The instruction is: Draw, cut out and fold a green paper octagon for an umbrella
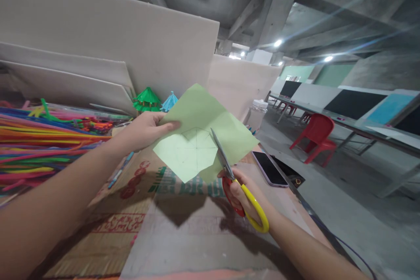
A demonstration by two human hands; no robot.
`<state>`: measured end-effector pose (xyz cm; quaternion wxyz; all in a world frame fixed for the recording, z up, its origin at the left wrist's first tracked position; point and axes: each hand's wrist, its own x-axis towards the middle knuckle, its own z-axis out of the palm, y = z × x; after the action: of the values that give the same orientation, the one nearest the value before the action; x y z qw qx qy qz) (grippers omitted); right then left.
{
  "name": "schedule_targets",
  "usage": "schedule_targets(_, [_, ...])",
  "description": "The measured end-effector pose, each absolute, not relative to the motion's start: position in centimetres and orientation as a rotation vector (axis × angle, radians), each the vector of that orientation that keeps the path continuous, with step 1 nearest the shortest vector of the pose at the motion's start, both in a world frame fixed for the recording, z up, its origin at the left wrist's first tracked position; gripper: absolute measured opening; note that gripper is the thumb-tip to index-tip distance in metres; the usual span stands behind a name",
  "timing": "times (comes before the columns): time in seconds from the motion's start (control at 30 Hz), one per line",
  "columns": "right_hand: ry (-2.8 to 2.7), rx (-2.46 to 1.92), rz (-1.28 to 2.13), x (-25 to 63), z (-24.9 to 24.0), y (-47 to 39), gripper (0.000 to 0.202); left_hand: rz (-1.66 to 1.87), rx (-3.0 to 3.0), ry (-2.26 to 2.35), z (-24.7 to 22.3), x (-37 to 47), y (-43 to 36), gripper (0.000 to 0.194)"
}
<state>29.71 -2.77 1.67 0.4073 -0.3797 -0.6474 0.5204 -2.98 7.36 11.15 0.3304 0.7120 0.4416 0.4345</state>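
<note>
A light green paper [203, 113] with pencil lines is held up above the table, its left edge pinched between the thumb and fingers of my left hand [147, 129]. My right hand [244, 190] grips scissors [223, 155] by their red and yellow handles. The scissor blades point up and to the left at the paper's lower right part, near the drawn lines. Whether the blades are parted is hard to tell. The paper casts a dark shadow on the table below.
Colourful pipe cleaners [42, 144] lie at the left. Small green [147, 99] and blue [169, 101] paper umbrellas stand behind the paper. A clear jar [256, 116] and a phone [270, 169] are at the right. A red chair [314, 138] stands beyond the table [183, 245].
</note>
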Motion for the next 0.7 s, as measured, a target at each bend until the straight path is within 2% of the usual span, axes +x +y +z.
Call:
schedule_targets(0.17, [-1.624,-0.923,1.329,29.3,2.6,-3.3,0.068,1.144,1.878,1.147,11.3,-2.9,7.3,0.039])
schedule_targets(0.7, [-1.647,-0.992,1.276,29.4,2.7,-3.3,0.07,1.155,1.859,1.155,11.4,-2.8,7.0,0.036])
